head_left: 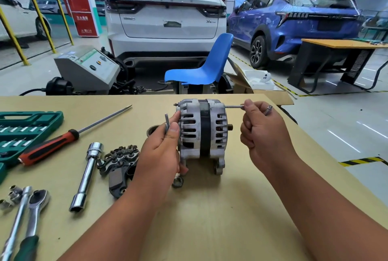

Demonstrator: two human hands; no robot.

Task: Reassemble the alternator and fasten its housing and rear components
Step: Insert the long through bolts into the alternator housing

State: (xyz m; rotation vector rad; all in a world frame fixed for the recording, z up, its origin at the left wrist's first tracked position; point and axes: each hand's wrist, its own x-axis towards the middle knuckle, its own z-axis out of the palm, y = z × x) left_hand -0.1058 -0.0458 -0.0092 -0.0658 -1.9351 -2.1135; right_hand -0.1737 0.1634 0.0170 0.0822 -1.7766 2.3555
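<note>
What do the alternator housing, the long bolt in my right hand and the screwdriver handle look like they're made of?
The alternator housing: likely cast aluminium, matte pale grey, scuffed, with moulded vent slots.
The long bolt: probably steel, thin bright grey shank.
The screwdriver handle: looks like red plastic with black rubbery inserts, slightly glossy.

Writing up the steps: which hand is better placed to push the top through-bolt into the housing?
Probably right: the right hand pinches the through-bolt at its outer end, while the left hand steadies the alternator.

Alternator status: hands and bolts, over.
Left hand steadies alternator, spare bolt pinched under thumb. Right hand pinches long bolt, partway in at top. Rectifier plate on table, unfitted. Nothing blocking.
</note>
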